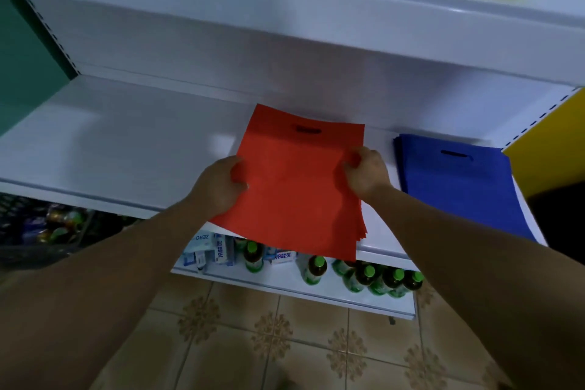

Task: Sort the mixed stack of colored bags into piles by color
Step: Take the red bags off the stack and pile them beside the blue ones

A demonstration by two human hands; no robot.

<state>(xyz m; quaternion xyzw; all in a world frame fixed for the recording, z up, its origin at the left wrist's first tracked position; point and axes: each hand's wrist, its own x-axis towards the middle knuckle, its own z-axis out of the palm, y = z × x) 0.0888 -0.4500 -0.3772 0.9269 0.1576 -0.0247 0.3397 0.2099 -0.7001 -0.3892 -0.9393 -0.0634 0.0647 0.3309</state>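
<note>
I record a white shelf (126, 149) carrying the red bags (294, 193) at centre, near edge overhanging. The blue bags (456, 187) lie at their 3 o'clock, apart. The left hand (218, 187) pinches the red stack's 9 o'clock edge, the right hand (367, 172) its 3 o'clock edge.

Two bare forearms reach forward from the lower corners of the view, drawing closer toward the hands. The left hand (221, 187) grips the left edge of a stack of flat red fabric bags (294, 193), thumb on top, fingers hidden beneath. The right hand (368, 172) pinches the opposite edge with curled fingers, knuckles upward.
</note>
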